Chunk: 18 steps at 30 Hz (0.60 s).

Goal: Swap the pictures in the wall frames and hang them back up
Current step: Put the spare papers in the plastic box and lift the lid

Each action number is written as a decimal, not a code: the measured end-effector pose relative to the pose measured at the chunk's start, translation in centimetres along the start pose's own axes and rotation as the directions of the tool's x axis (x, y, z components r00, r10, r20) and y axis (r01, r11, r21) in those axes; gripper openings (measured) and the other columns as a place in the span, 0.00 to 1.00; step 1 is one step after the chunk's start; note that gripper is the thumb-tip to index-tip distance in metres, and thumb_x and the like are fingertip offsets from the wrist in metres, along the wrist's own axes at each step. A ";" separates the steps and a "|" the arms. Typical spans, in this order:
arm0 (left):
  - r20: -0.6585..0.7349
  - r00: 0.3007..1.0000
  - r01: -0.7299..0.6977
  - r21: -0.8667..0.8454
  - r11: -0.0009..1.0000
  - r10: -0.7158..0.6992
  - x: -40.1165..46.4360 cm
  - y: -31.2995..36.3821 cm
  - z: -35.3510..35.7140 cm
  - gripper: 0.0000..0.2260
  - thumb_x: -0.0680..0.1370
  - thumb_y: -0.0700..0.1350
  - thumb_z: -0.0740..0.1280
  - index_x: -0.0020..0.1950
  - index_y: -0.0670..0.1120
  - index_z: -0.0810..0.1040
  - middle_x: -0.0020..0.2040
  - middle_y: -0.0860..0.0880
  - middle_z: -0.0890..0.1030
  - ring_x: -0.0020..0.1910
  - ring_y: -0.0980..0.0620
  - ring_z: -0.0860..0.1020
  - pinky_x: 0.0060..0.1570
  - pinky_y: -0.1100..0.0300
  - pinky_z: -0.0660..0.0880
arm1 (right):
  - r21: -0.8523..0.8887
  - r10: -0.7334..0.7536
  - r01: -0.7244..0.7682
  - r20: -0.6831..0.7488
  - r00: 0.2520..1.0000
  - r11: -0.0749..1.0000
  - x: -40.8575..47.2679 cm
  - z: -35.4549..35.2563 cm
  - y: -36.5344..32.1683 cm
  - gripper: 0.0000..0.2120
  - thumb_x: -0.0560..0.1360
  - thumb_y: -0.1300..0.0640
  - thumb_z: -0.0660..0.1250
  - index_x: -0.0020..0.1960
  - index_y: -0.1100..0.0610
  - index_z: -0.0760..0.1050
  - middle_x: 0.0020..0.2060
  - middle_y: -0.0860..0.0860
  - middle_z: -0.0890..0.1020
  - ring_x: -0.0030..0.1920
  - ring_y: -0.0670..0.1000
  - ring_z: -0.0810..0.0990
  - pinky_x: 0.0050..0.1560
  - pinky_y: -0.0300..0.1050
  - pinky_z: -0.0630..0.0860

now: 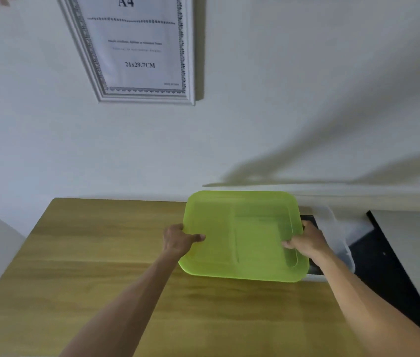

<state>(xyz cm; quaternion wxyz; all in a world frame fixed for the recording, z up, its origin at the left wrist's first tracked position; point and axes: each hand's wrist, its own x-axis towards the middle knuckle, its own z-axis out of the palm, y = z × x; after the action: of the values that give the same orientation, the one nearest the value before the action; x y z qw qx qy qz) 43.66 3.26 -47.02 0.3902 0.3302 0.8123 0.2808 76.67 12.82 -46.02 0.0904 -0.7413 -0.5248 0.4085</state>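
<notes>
Both of my bare forearms reach forward from the bottom edge over a wooden surface (100,253) with a yellowish grain. My left hand (179,239) grips the left edge of a translucent lime-green tray (242,235), thumb laid on top and fingers curled beneath. My right hand (305,240) holds the tray's right edge the same way, thumb on top. The tray has rounded corners and sits at the far right part of the surface, its right side reaching past the edge; I cannot tell whether it rests on the wood or is lifted.

Just right of the tray lies a crumpled clear plastic bag (337,233), and beyond that a black panel (384,253) slopes away.

One white picture frame (136,47) hangs on the pale wall, well above and to the left of the tray, apart from both hands. Its printed insert reads "A4" and "21x29.7CM". Long shadows fall across the wall at right.
</notes>
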 end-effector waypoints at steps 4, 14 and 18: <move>0.037 0.999 -0.016 0.008 1.000 0.016 -1.7 3.3 5.9 0.24 0.63 0.52 0.81 0.54 0.43 0.83 0.49 0.45 0.85 0.47 0.46 0.82 0.45 0.54 0.78 | 0.005 0.034 -0.033 -0.021 0.999 0.999 2.8 -5.1 4.9 0.33 0.65 0.57 0.80 0.66 0.53 0.70 0.59 0.56 0.77 0.58 0.59 0.79 0.63 0.58 0.77; -0.016 0.999 0.039 0.058 0.998 -0.038 -3.1 7.4 13.9 0.25 0.65 0.52 0.81 0.56 0.40 0.82 0.53 0.43 0.83 0.52 0.43 0.80 0.44 0.56 0.73 | -0.020 0.044 -0.044 0.026 0.999 0.999 9.9 -10.0 10.4 0.35 0.63 0.54 0.79 0.67 0.53 0.69 0.61 0.58 0.75 0.62 0.60 0.76 0.65 0.60 0.75; -0.056 0.996 0.071 0.087 0.994 -0.066 -2.9 7.8 14.8 0.27 0.63 0.54 0.81 0.57 0.41 0.82 0.54 0.43 0.83 0.53 0.42 0.80 0.47 0.54 0.76 | -0.078 0.045 -0.040 0.060 0.997 0.996 11.5 -9.8 10.8 0.23 0.64 0.52 0.78 0.54 0.53 0.71 0.56 0.58 0.75 0.61 0.61 0.75 0.63 0.59 0.76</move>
<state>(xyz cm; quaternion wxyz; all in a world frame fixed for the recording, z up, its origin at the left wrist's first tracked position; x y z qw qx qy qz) 59.60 8.85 -48.13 0.3630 0.3115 0.8450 0.2393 92.51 20.84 -51.63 0.0370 -0.7423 -0.5268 0.4124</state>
